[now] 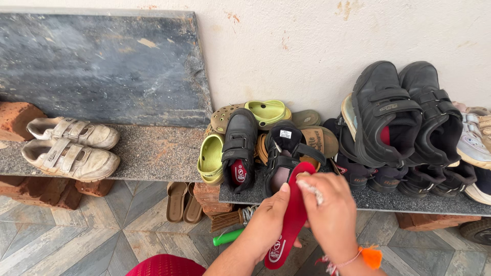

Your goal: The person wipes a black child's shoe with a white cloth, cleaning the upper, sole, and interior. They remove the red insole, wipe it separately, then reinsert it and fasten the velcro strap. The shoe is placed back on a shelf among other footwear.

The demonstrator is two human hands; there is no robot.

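Nearest the camera, just below the front edge of the stone shelf point(153, 153), both hands meet on a red insole point(292, 220). Left hand point(266, 225) grips it from the left side, thumb up along its edge, fingers wrapped behind. Right hand point(332, 217) is curled half closed over its right edge, pinching a small pale cloth or wad point(309, 186) against the upper part; exactly what that is, cannot tell. Insole's long axis runs steeply, heel end low toward the body, toe end up and slightly right, tip overlapping the shelf edge. Directly beyond the tip, on the shelf, a small black strap shoe point(281, 153) sits with its opening toward the hands; the left hand is nearer to it. Left of it another black shoe point(239, 148), then green clogs point(210, 158). Farther left on the shelf, white strap sneakers point(69, 148). Right of the insole's tip, bigger black shoes point(404, 117) lean on the wall point(307, 46).
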